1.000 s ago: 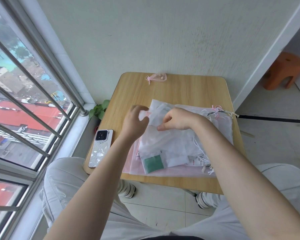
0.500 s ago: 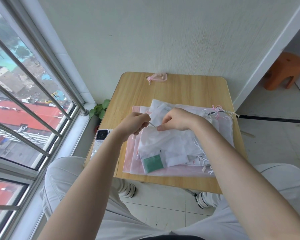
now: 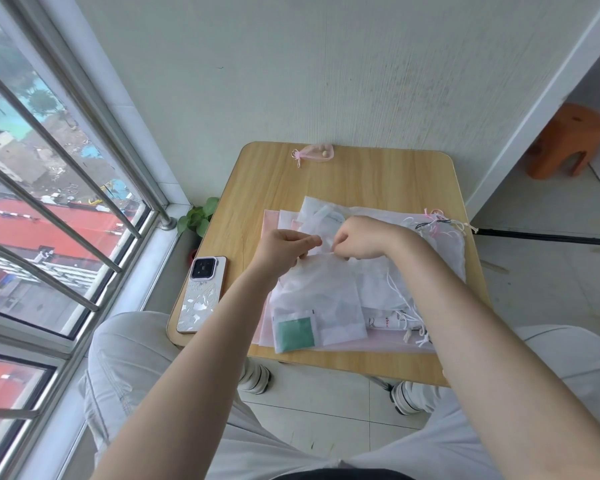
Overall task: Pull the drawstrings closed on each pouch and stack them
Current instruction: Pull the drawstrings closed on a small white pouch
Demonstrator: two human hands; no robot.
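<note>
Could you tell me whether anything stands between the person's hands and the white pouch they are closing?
Nothing visible does. The left hand and the right hand are both already at the top edge of the white pouch, pinching at its mouth. The phone lies apart, to the left.

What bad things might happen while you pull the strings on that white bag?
The phone lies at the table's left edge, beside the left hand's forearm; a nudge might knock it off. The loose cords by the right hand may tangle. Tugging the white pouch might shift the pile under it.
</note>
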